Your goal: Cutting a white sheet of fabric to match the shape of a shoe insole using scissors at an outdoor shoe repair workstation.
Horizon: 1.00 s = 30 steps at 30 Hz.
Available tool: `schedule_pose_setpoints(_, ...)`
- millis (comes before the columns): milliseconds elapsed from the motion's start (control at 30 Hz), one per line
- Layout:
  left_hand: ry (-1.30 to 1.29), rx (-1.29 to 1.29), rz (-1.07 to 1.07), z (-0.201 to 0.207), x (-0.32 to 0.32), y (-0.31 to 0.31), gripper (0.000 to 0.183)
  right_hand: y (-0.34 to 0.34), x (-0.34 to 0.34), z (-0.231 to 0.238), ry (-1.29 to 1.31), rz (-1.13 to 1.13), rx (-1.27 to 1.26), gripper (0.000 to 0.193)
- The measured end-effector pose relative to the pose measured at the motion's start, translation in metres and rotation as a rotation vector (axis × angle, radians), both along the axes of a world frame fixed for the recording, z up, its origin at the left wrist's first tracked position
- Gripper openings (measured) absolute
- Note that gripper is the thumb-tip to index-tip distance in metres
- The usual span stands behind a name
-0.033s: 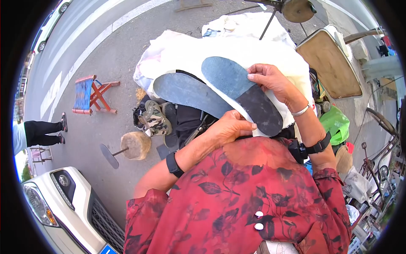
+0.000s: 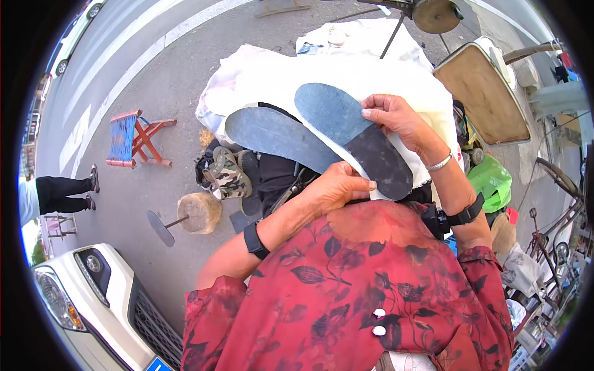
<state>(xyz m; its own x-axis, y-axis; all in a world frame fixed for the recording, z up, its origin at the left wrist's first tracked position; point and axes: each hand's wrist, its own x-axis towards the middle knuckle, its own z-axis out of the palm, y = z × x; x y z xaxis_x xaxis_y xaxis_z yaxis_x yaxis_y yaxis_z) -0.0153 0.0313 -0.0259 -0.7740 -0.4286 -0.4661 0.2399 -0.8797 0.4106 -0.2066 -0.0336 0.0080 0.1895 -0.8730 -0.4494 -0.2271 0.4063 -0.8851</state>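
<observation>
An insole (image 2: 356,139), blue at the front and black at the heel with a fluffy white edge, lies slanted above my lap. My left hand (image 2: 337,185) pinches its near heel edge from the left, thumb on top. Higher up, my right hand (image 2: 396,116) grips its right edge between thumb and fingers, the fingertips partly hidden. A second blue insole (image 2: 281,136) rests to the left; its lower end passes behind my left hand. White cloth (image 2: 266,74) spreads beneath and beyond both insoles.
Camouflage shoes (image 2: 228,175) and a wooden stump (image 2: 201,213) with a metal piece stand on the left. Farther left are a folding stool (image 2: 142,139), a person's legs (image 2: 65,188) and a white car (image 2: 105,284). A brown padded panel (image 2: 486,96) and green bag (image 2: 493,182) are on the right.
</observation>
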Motion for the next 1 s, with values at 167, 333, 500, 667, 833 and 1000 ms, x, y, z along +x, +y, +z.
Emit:
schedule_pose_setpoints(167,0.008,0.040,-0.039,0.011,-0.001,-0.002,0.021,0.001,0.002,-0.008,0.093,0.016,-0.073,0.021)
schedule_pose_setpoints(333,-0.035,0.052,-0.055,-0.003,-0.006,-0.006,0.019,0.001,0.002,-0.005,0.133,0.016,-0.105,0.019)
schedule_pose_setpoints(500,-0.099,0.026,-0.079,0.005,-0.003,-0.010,0.016,0.033,-0.022,0.038,0.238,-0.079,-0.319,0.023)
schedule_pose_setpoints(667,-0.106,0.013,-0.072,0.008,-0.003,-0.011,0.014,0.127,-0.061,0.055,0.048,-0.079,0.139,0.036)
schedule_pose_setpoints(833,-0.131,-0.013,-0.087,0.017,-0.008,-0.005,0.023,0.181,-0.048,0.018,-0.234,-0.326,0.378,0.037)
schedule_pose_setpoints(1000,-0.164,-0.019,-0.097,0.012,-0.007,-0.005,0.024,0.171,-0.028,-0.002,-0.581,-0.425,0.314,0.033)
